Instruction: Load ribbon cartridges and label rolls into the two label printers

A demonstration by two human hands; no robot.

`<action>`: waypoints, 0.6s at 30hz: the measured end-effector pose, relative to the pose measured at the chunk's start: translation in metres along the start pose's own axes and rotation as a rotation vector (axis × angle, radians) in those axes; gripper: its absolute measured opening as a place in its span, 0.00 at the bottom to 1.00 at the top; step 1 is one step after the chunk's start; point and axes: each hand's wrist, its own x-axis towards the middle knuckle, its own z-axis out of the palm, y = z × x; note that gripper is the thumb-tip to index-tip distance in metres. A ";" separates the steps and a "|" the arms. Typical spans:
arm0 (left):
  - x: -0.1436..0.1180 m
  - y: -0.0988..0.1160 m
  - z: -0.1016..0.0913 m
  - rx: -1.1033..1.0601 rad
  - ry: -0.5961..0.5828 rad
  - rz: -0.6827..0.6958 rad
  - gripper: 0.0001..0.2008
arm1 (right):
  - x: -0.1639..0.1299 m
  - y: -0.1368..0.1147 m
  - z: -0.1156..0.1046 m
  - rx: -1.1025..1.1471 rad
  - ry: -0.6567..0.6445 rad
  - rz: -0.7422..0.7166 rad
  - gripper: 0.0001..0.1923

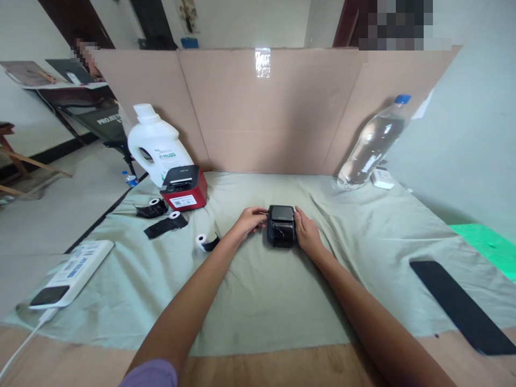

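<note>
**Small black printer held between both hands at table centre**

Small black printer [281, 226] sits on the pale green cloth [258, 290], mid-table. Left hand [250, 220] clasps its left side, fingers curled onto the top edge; right hand [306, 232] presses flat against its right side. Both grips closed on the casing.

Just left, near: a paper roll [200, 239] with a black wrapper. Farther left: two more rolls on black wrappers [165, 224], a red-and-black printer [184, 186], a white jug [155, 142]. Far right: a clear water bottle [373, 142] leaning on the cardboard screen [266, 118]. Near right: a dark phone [459, 306]. Near left: a power strip [72, 271].
</note>
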 end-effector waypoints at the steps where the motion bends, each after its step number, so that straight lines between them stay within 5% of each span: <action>1: 0.000 -0.002 0.000 0.013 0.023 0.053 0.18 | 0.000 0.000 0.000 0.008 0.001 0.001 0.33; 6: 0.002 -0.010 0.000 0.080 0.065 0.273 0.16 | 0.000 0.001 0.000 -0.015 0.013 0.006 0.31; 18: 0.003 -0.007 0.006 -0.174 -0.006 0.120 0.31 | 0.001 0.000 -0.001 -0.041 -0.041 -0.040 0.29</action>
